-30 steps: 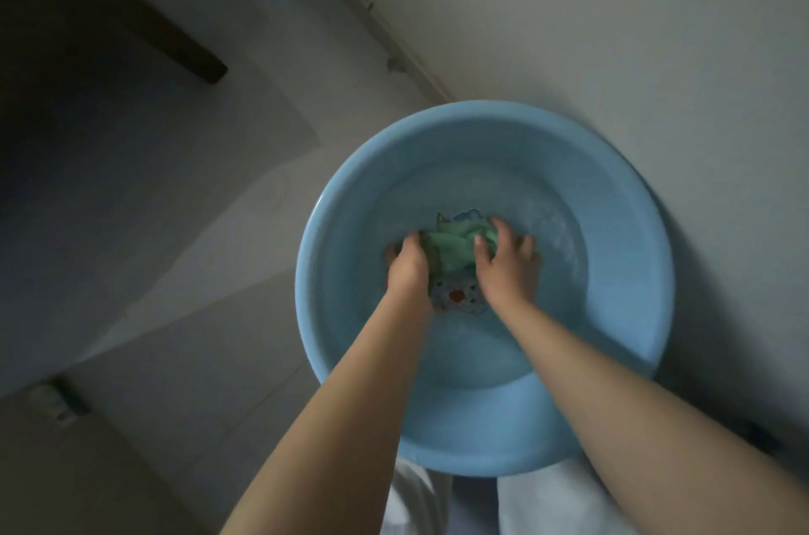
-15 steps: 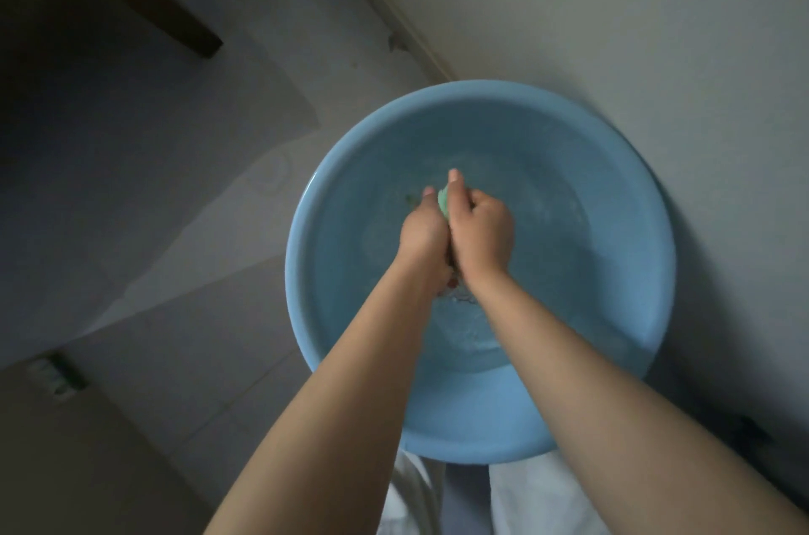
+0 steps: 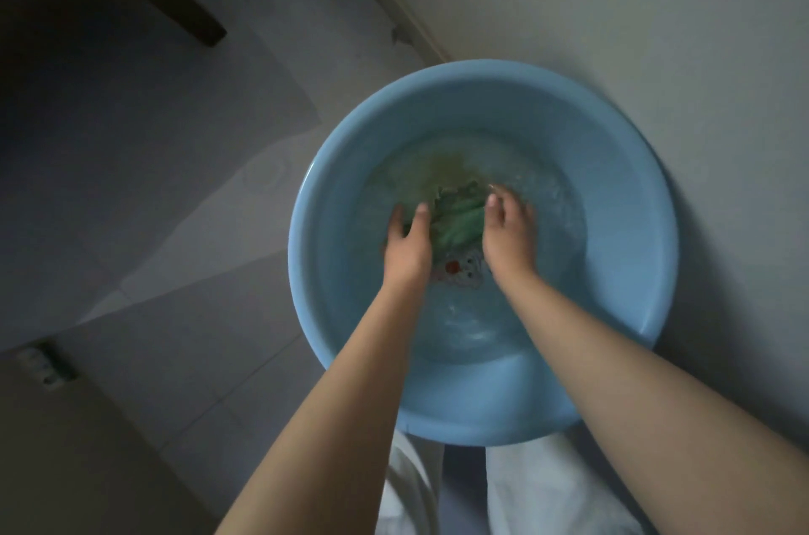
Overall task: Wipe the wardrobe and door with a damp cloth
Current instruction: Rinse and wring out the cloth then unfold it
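Note:
A green cloth [image 3: 457,221] lies bunched in the water of a round light-blue basin [image 3: 630,193] on the floor. My left hand [image 3: 407,247] grips the cloth's left side, thumb on top. My right hand [image 3: 510,234] grips its right side, fingertips under the water. A brownish cloud spreads in the water just beyond the cloth. A small printed picture with a red spot [image 3: 455,267] shows on the basin's bottom between my wrists.
The basin stands against a pale wall [image 3: 613,9] on the right. Grey floor tiles [image 3: 175,271] stretch to the left. A dark furniture leg [image 3: 175,4] stands at the upper left. My white-clothed legs [image 3: 525,490] are just below the basin.
Half a second ago both hands squeezed the cloth together above the water. They have now moved apart and pushed the cloth down into the water, which has turned murky.

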Demonstrator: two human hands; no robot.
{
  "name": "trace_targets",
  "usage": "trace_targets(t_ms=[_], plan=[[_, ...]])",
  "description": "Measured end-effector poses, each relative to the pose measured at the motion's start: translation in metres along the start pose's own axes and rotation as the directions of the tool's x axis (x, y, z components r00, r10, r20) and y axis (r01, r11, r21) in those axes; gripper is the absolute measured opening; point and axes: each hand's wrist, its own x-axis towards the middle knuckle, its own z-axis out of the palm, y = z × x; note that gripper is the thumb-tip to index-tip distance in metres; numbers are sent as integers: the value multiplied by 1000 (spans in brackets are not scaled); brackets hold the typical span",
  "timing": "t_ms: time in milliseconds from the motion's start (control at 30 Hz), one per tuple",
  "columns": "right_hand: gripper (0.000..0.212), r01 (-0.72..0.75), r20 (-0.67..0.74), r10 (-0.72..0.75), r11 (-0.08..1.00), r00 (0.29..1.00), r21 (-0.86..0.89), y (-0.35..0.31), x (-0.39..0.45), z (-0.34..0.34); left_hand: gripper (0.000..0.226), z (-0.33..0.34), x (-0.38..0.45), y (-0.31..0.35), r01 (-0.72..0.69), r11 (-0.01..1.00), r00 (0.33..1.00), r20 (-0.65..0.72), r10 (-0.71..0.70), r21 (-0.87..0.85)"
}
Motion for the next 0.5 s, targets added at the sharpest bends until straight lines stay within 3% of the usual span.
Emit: trace_targets(t_ms=[100, 167, 267, 333, 500], plan=[[34, -157, 165, 120, 961, 979, 229, -14, -18, 7, 53, 13, -10, 7, 40, 995, 997, 76, -33, -95], [34, -162, 122, 125, 910, 985, 382, -27, -36, 7, 51, 16, -13, 13, 48, 993, 996, 84, -38, -111], [49, -64, 38, 52, 880, 998, 470, -40, -56, 5, 57, 13, -9, 16, 113, 979, 987, 134, -90, -172], [49, -28, -25, 46, 877, 999, 480, -45, -56, 3, 53, 15, -13, 19, 62, 990, 990, 137, -45, -126], [56, 44, -133, -8, 963, 991, 266, -38, -34, -1, 41, 25, -26, 22, -130, 991, 989, 70, 131, -22]])
